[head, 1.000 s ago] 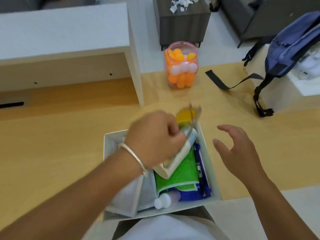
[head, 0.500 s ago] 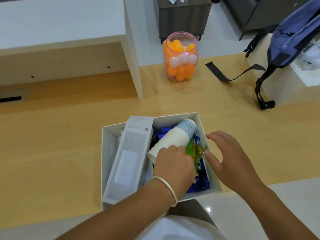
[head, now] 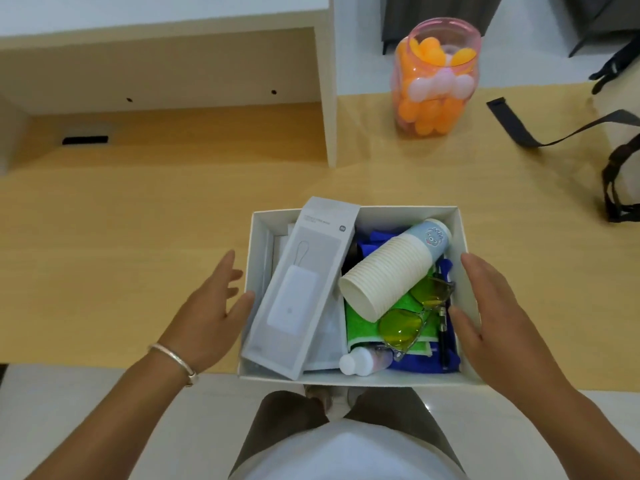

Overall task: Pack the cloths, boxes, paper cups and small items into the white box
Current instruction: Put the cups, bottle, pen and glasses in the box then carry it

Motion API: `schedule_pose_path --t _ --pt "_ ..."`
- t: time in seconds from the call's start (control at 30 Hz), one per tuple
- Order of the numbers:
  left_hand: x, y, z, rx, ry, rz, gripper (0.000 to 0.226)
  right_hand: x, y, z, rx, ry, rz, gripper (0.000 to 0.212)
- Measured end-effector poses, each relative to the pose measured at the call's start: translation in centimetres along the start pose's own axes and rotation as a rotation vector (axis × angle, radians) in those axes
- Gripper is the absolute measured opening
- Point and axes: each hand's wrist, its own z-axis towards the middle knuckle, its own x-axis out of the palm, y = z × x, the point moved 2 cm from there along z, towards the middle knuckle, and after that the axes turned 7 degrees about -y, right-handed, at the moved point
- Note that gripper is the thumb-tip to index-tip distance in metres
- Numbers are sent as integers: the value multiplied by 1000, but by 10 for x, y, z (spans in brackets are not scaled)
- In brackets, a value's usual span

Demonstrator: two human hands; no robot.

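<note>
Light wooden table (head: 138, 237), pale tiled floor (head: 86, 410) in front of it; white shelf unit (head: 325, 98) stands on the table at upper left. Clear pink-tinted plastic jar of orange and white balls (head: 435, 77) sits upright at the far side, black bag straps (head: 554, 133) trail in from the right. Open-topped white cardboard box (head: 408, 214) sits at the table's near edge, near wall overhanging slightly. Left hand (head: 211, 311): fingers straight and spread, holding nothing, thumb tip touching the box's left wall, other fingers apart from it. Right hand (head: 498, 320): also flat and wide, holding nothing, palm against the right wall with thumb at the rim. Inside, left half: long white rectangular product box (head: 304, 289) printed with a power-bank picture, leaning, long axis near-to-far, far end poking above the rim. Right half: stack of white paper cups (head: 388, 275) lying on its side, long axis diagonal, mouth towards near-left, pale-blue base towards the far-right corner. Stack rests on a green cloth (head: 360, 327) over a blue cloth (head: 408, 362). Yellow-lensed glasses (head: 412, 317) lie beside the cup mouth; small white-capped bottle (head: 363, 361) lies on its side by the near wall, cap left; black pen (head: 444, 334) runs along the right wall.
</note>
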Motion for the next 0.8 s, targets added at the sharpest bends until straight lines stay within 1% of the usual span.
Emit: schedule_pose_path --t 0.1,0.17,0.27,0.33,0.47,0.63,0.8 --pt "9 -4 0 59 23 67 48 2 0 1 5 25 26 73" --pt "14 -6 0 58 27 128 39 4 -3 1 42 31 48 78" --pt "17 -6 1 18 46 125 37 8 -9 -1 128 14 106 82" --pt "16 -6 2 17 60 100 38 10 -12 -1 189 -8 123 78" --pt "15 -5 1 34 35 90 35 8 -9 -1 139 3 91 58" --pt "14 -5 -6 38 16 96 32 0 -1 -6 153 45 0 58" --pt "12 6 -46 42 34 75 20 -5 7 -53 172 30 -3 58"
